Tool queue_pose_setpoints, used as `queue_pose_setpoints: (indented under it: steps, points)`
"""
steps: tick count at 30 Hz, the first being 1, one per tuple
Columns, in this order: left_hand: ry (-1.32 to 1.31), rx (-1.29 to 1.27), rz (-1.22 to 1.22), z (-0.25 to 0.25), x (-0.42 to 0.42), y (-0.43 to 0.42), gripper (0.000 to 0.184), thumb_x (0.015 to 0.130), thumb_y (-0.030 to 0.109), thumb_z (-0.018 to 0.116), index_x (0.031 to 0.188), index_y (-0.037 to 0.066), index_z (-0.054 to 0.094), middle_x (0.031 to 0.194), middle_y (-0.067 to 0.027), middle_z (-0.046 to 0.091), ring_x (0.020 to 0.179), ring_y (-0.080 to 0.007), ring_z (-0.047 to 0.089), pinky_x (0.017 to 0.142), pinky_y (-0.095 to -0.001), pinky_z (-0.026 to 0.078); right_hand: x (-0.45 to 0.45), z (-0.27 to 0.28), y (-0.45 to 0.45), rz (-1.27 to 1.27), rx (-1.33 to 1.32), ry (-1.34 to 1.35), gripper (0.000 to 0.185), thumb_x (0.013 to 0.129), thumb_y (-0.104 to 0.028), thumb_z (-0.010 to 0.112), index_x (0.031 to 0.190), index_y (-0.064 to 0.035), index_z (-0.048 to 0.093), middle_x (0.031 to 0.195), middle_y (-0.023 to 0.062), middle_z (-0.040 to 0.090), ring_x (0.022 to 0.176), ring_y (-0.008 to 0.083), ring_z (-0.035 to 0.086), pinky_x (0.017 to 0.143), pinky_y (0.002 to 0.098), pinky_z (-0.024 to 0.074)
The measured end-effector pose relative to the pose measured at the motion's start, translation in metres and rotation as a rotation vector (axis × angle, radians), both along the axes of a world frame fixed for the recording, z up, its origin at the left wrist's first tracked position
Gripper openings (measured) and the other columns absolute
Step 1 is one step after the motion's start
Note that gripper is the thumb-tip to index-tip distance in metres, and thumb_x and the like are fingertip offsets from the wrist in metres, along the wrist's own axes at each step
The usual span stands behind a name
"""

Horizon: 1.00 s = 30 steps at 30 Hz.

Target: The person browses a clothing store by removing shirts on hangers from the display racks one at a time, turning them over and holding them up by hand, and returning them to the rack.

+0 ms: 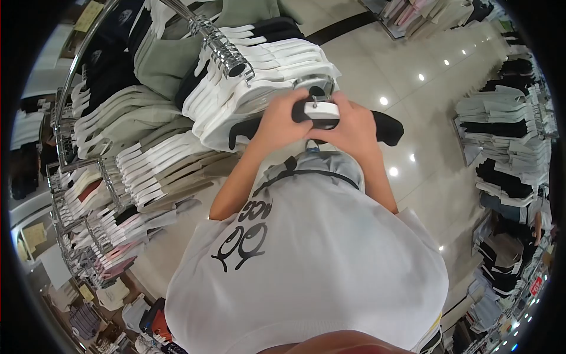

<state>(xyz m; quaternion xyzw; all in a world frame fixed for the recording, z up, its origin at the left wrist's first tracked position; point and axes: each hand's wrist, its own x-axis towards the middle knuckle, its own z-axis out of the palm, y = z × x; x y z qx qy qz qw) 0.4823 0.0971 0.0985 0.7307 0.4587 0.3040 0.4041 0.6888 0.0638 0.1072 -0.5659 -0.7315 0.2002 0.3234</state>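
Both my hands are raised at chest height in front of the rack, gripping a black garment [390,128] by its neck area. A white hanger [322,109] with a small metal hook shows in the neck opening between my hands. My left hand [284,120] is closed on the left side of the collar, thumb toward the middle. Opposite it, my right hand [354,123] is closed on the right side, fingers curled over the far edge. The garment's shoulders stick out past both hands; its lower part is hidden from this angle.
A chrome rail [218,47] carries white tops [265,71] just beyond my left hand. Green-grey garments [121,115] hang farther left. Clothes racks [495,127] line the right side across a shiny tiled floor [407,112]. A grey bag [330,162] hangs against my chest.
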Motion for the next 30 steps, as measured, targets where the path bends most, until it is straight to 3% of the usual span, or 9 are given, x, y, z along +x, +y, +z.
queue_pose_setpoints:
  steps: [7, 10, 16, 18, 20, 21, 24, 25, 30]
  points:
    - [-0.278, -0.164, -0.113, 0.001, 0.016, 0.003, 0.058, 0.070, -0.001, 0.062, 0.127, 0.000, 0.058, 0.108, -0.0159, 0.066, 0.096, -0.0311, 0.065, 0.090, -0.0394, 0.053, -0.004, 0.013, 0.010, 0.057, 0.036, -0.044, 0.080, 0.062, -0.036, 0.095, 0.133, -0.0159, 0.065, 0.123, 0.0080, 0.070, 0.091, 0.0352, 0.073, 0.073, 0.0439, 0.0586]
    - [-0.134, -0.051, -0.164, -0.010, 0.031, 0.000, 0.062, 0.072, 0.000, 0.064, 0.133, 0.001, 0.055, 0.118, -0.0175, 0.063, 0.114, -0.0338, 0.062, 0.102, -0.0400, 0.048, 0.013, 0.005, 0.018, 0.100, -0.072, 0.025, 0.077, 0.066, -0.025, 0.091, 0.137, -0.0182, 0.065, 0.123, 0.0076, 0.070, 0.097, 0.0353, 0.073, 0.079, 0.0447, 0.0586]
    - [-0.288, -0.084, -0.167, -0.011, 0.053, 0.044, 0.034, 0.089, 0.013, 0.068, 0.120, 0.004, 0.058, 0.114, -0.0118, 0.064, 0.106, -0.0280, 0.063, 0.094, -0.0354, 0.049, 0.073, -0.005, 0.042, -0.012, 0.045, 0.006, 0.044, 0.068, -0.004, 0.080, 0.111, -0.0029, 0.070, 0.111, 0.0170, 0.073, 0.102, 0.0428, 0.069, 0.086, 0.0468, 0.0559]
    - [-0.065, 0.352, 0.066, -0.035, 0.053, 0.087, 0.034, 0.092, 0.022, 0.072, 0.119, 0.004, 0.060, 0.118, -0.0107, 0.066, 0.111, -0.0294, 0.063, 0.096, -0.0382, 0.049, 0.102, -0.005, 0.048, -0.162, -0.038, -0.172, 0.043, 0.070, -0.001, 0.076, 0.112, 0.0000, 0.069, 0.109, 0.0215, 0.072, 0.103, 0.0451, 0.068, 0.087, 0.0483, 0.0554]
    - [0.500, 0.443, 0.277, -0.044, 0.050, 0.123, 0.042, 0.094, 0.033, 0.072, 0.123, 0.005, 0.062, 0.128, -0.0104, 0.064, 0.124, -0.0316, 0.059, 0.102, -0.0475, 0.047, 0.131, -0.006, 0.055, -0.208, 0.071, -0.247, 0.042, 0.071, 0.001, 0.072, 0.113, 0.0014, 0.069, 0.109, 0.0249, 0.072, 0.103, 0.0465, 0.068, 0.089, 0.0495, 0.0548]
    - [0.789, 0.426, 0.324, -0.068, 0.047, 0.143, 0.064, 0.096, 0.052, 0.068, 0.138, 0.004, 0.060, 0.138, -0.0144, 0.060, 0.135, -0.0360, 0.050, 0.108, -0.0610, 0.040, 0.137, 0.005, 0.058, -0.222, 0.038, -0.269, 0.043, 0.072, 0.001, 0.070, 0.115, 0.0016, 0.069, 0.111, 0.0254, 0.072, 0.104, 0.0469, 0.067, 0.089, 0.0495, 0.0546]
    - [1.148, 0.366, 0.393, -0.100, 0.040, 0.158, 0.087, 0.096, 0.068, 0.060, 0.151, 0.002, 0.052, 0.143, -0.0199, 0.056, 0.136, -0.0413, 0.046, 0.109, -0.0712, 0.031, 0.160, 0.025, 0.072, -0.290, 0.029, -0.441, 0.047, 0.073, 0.000, 0.070, 0.120, -0.0032, 0.070, 0.112, 0.0226, 0.073, 0.104, 0.0455, 0.069, 0.088, 0.0513, 0.0552]
    - [1.149, 0.366, 0.381, -0.109, 0.038, 0.162, 0.109, 0.088, 0.082, 0.059, 0.157, -0.001, 0.046, 0.145, -0.0241, 0.054, 0.141, -0.0450, 0.042, 0.111, -0.0711, 0.027, 0.169, 0.029, 0.078, -0.332, 0.030, -0.513, 0.046, 0.074, -0.001, 0.070, 0.120, -0.0048, 0.071, 0.110, 0.0214, 0.074, 0.102, 0.0452, 0.069, 0.087, 0.0515, 0.0556]
    - [1.140, 0.070, 0.216, -0.082, 0.032, 0.161, 0.132, 0.063, 0.090, 0.074, 0.156, 0.000, 0.047, 0.144, -0.0268, 0.052, 0.149, -0.0473, 0.033, 0.113, -0.0660, 0.026, 0.173, 0.047, 0.122, -0.423, 0.103, -0.697, 0.043, 0.078, -0.002, 0.070, 0.121, -0.0090, 0.070, 0.112, 0.0154, 0.075, 0.101, 0.0415, 0.071, 0.082, 0.0496, 0.0562]
